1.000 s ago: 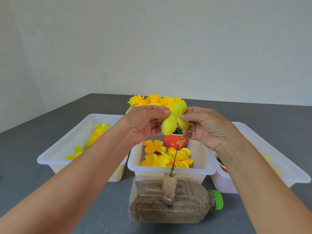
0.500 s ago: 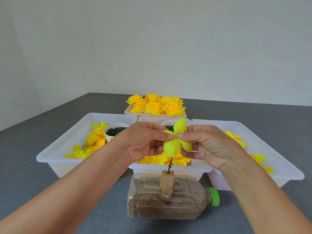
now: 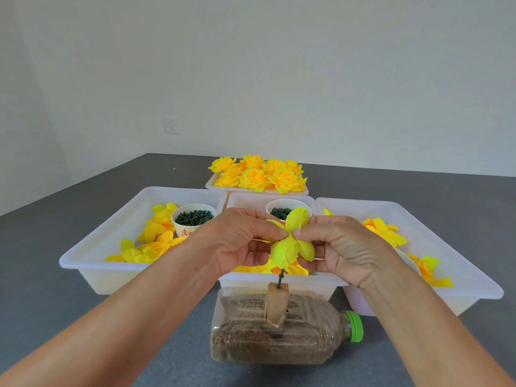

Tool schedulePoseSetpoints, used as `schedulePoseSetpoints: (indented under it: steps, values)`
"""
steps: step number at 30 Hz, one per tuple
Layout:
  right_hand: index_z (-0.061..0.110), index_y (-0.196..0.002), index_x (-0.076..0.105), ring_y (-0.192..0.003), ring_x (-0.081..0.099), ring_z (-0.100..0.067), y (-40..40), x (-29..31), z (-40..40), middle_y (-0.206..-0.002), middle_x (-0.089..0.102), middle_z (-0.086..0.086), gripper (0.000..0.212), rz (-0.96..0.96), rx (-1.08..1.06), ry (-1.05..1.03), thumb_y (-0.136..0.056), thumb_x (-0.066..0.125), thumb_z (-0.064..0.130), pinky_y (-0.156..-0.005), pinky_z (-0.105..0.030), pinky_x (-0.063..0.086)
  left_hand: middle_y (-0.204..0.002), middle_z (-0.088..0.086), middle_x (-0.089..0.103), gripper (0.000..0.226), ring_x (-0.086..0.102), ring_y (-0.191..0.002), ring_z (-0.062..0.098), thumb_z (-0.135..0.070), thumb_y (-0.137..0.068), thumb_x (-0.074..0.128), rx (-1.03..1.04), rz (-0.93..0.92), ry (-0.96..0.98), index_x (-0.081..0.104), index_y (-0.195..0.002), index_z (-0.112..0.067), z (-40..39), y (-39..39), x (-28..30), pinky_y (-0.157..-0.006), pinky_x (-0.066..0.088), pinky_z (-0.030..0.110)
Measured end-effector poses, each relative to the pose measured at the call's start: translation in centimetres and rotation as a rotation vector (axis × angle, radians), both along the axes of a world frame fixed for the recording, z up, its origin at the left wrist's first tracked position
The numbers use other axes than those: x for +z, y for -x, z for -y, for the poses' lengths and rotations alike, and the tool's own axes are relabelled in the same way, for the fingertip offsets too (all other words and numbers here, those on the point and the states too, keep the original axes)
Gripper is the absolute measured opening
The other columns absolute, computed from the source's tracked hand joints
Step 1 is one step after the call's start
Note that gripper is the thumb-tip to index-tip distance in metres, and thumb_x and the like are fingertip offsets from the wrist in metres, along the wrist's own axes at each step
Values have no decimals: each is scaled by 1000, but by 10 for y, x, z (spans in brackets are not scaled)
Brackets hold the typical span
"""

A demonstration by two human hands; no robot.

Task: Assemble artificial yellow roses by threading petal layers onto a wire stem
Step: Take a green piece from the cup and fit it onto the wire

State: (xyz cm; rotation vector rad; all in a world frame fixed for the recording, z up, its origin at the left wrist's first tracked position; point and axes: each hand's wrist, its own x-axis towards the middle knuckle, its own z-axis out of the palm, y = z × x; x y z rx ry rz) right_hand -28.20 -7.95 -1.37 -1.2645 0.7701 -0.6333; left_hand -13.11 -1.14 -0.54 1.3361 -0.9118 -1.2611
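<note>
Petal layer (image 3: pixel 290 241) lowered onto stem (image 3: pixel 281 278).

A bottle (image 3: pixel 279 336) lies on its side at the near edge of the counter (image 3: pixel 55 275), a block (image 3: pixel 276 303) on it holding the stem (image 3: pixel 280 277). Behind it three bins sit side by side: left bin (image 3: pixel 92 261), middle bin (image 3: pixel 279 280), right bin (image 3: pixel 474 291). Cups (image 3: pixel 192 222) stand in the left and middle bins. Farther back, a tray (image 3: pixel 257 191) carries finished roses (image 3: pixel 259 177).

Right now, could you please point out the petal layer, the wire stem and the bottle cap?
petal layer (image 3: pixel 282 251): head view, lower front petal.
wire stem (image 3: pixel 280 279): head view, bare green stretch above block.
bottle cap (image 3: pixel 356 326): head view, green side.
</note>
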Motion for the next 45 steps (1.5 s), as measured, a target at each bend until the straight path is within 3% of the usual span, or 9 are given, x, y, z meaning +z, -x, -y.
schedulePoseSetpoints:
  steps: [4, 8, 13, 25, 33, 41, 45]
  values:
    - [9, -71, 65, -47, 60, -15, 0, 1, 0, -61, 65, -7, 13, -4, -1, -1, -78, 65, -3, -47, -25, 52, -71, 8, 69, 13, 60, -62, 20, 1, -77, 68, -24, 0, -4, 65, -77, -11, 0, 1, 0, -60, 50, 27]
    - [8, -73, 65, -47, 61, -15, -1, 1, 0, -61, 65, -7, 13, 1, 12, -18, -76, 63, -4, -46, -24, 51, -68, 6, 69, 16, 60, -57, 16, 4, -78, 67, -41, -6, -9, 64, -79, -11, 0, 1, 1, -51, 50, 22]
    - [9, -77, 67, -50, 62, -13, -1, 3, 1, -62, 67, -4, 15, 8, 46, -16, -76, 62, -5, -48, -24, 52, -70, 7, 69, 20, 60, -59, 17, 7, -77, 66, -82, 35, -1, 63, -84, -11, 0, -1, 2, -51, 50, 21]
    - [10, -73, 66, -49, 62, -16, -2, -1, 0, -61, 65, -8, 15, 9, -1, -100, -77, 62, -4, -47, -26, 52, -67, 8, 68, 10, 62, -52, 17, 0, -81, 64, -57, -25, -53, 64, -78, -10, 1, -1, -3, -47, 51, 20]
    - [7, -75, 66, -46, 60, -16, -3, -12, -4, -60, 65, -10, 13, -74, 0, -126, -78, 61, -5, -47, -24, 52, -65, 5, 67, 13, 60, -56, 16, 1, -78, 66, -29, 132, -65, 65, -83, -11, 0, -2, -12, -56, 50, 23]
    - [3, -92, 65, -44, 58, -13, -5, -21, -6, -60, 62, -9, 18, -153, -3, -106, -76, 64, -5, -44, -22, 48, -60, 2, 64, 14, 58, -53, 13, 0, -76, 70, -19, 210, -91, 65, -77, -13, -2, -6, -21, -57, 46, 23]
    - [-1, -109, 64, -48, 56, -14, -5, -26, -7, -69, 63, -10, 32, -192, -11, -78, -77, 63, -2, -54, -25, 47, -63, 2, 63, 15, 56, -53, 13, -1, -75, 70, -24, 238, -110, 63, -78, -13, -4, -5, -26, -57, 44, 23]
